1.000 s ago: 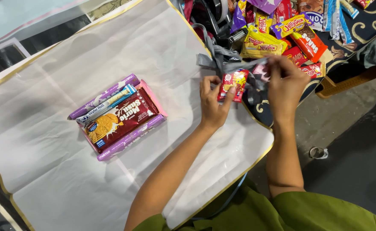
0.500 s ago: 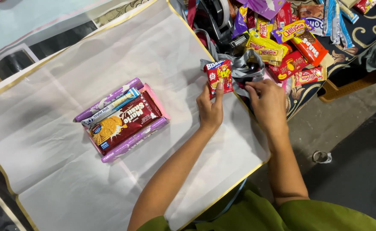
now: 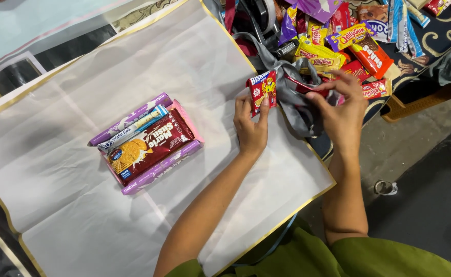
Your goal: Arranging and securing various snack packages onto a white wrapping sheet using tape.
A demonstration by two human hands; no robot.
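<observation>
The left hand [image 3: 250,128] pinches a small red snack packet [image 3: 262,88] with a yellow figure; the right hand [image 3: 341,110] grips a grey bag [image 3: 294,97] at the worktop's [image 3: 82,215] right edge.

Bright, even light falls from overhead. The white sheet [image 3: 82,215] shows soft creases and faint shadows beneath both arms toward 6 o'clock. Glare glints off shiny wrappers [image 3: 338,46] at 1 o'clock. Focus is sharp centrally; corners darken slightly.
</observation>
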